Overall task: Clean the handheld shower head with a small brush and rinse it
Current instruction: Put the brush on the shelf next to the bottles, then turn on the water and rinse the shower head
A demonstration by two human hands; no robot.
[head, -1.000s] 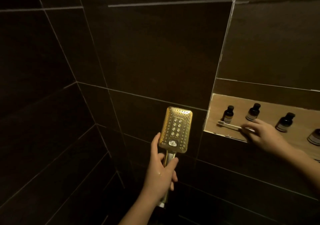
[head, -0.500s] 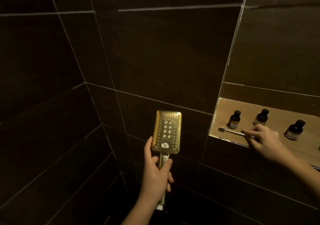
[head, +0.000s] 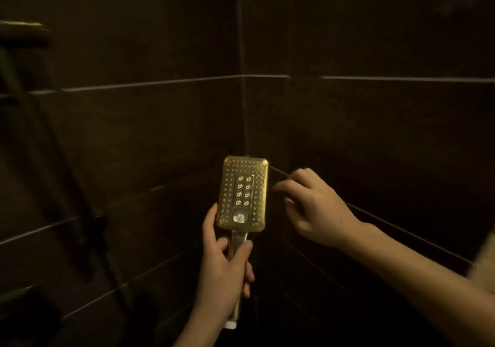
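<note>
Left hand point(head: 223, 266) grips the gold shower head point(head: 242, 194) by its handle, upright in the dark tiled corner. Right hand point(head: 316, 207) is just beside it, fingers curled, blurry, can't tell if it's holding anything.

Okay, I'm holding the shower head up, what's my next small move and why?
Probably bring the right hand across so the brush meets the shower head. The left hand grips the handle with the nozzle face towards you, and the right hand hangs beside it, blurred; no brush shows clearly.
</note>
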